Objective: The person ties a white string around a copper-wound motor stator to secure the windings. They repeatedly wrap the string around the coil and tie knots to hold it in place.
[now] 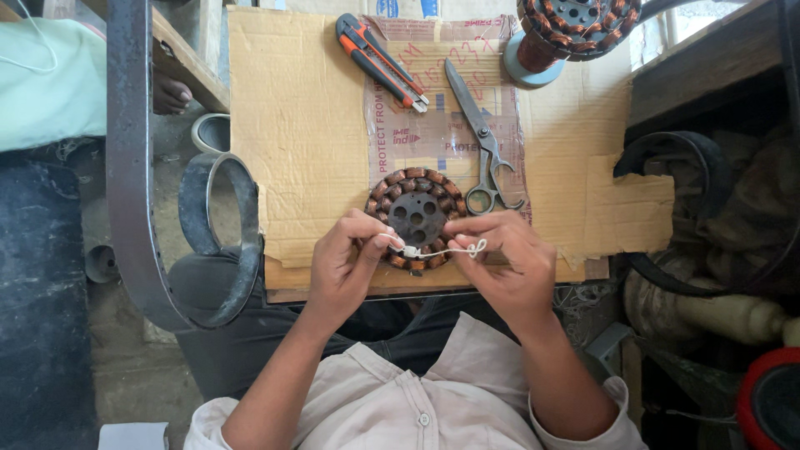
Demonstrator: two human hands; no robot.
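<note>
Both pinching a white string (442, 250) stretched crosswise between left hand (350, 258) and right hand (500, 258), just over stator (415, 218).

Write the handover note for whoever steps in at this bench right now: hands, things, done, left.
Left hand: pinching one end of a white cord, at a small knot.
Right hand: pinching the other end, where the cord loops.
The cord is stretched over the near rim of the round copper-wound stator lying flat on the cardboard sheet.
Scissors and utility knife lie behind it, untouched; a second wound stator sits at the far right.
Done: coils wound, knot started.
Left: probably tightening the knot; further lacing cannot be judged.
</note>
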